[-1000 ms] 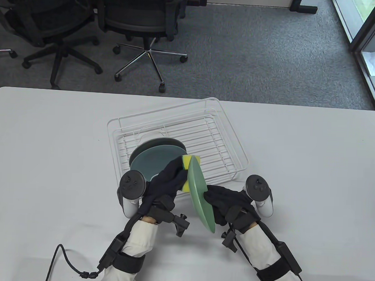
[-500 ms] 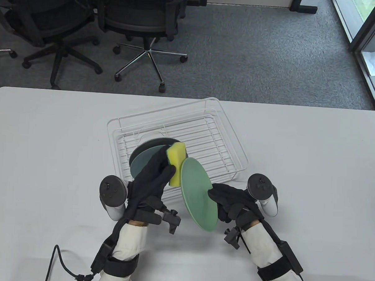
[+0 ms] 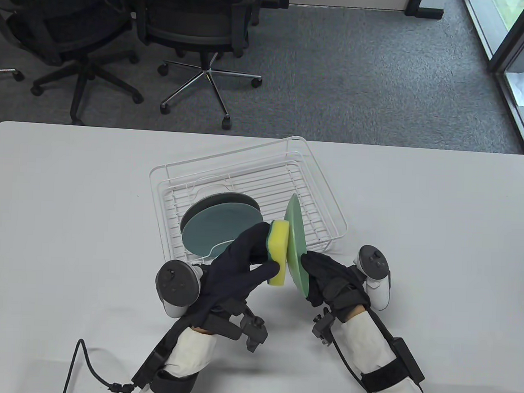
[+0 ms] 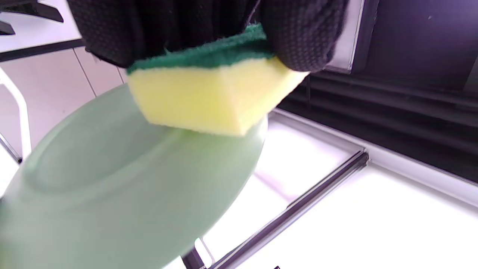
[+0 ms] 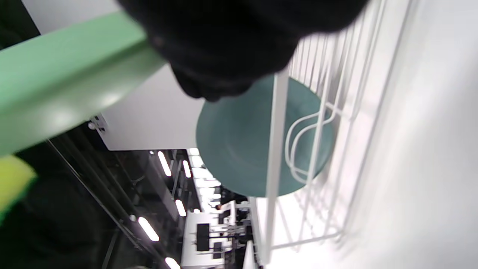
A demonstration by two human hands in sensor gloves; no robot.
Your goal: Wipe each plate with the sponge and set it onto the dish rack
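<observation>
Sponge point(image 3: 278, 259), pinched in left hand point(image 3: 237, 269), now back flat on light green plate point(image 3: 295, 245) that right hand point(image 3: 328, 279) grips, turned edge-on over dish rack point(image 3: 319, 188); wiping continues.

— Where could you reach into the rack point(image 3: 331, 210)?

— Its right half shows bare wire; your way in from above is open there. The left half holds two dark plates point(image 3: 217, 227) leaning together.

— What blocks you nearer in?

— The green plate point(image 3: 295, 245) stands on edge over the rack's near right rim, the sponge point(image 3: 278, 258) pressed to its left face. Table point(image 3: 438, 239) to the right lies open.
</observation>
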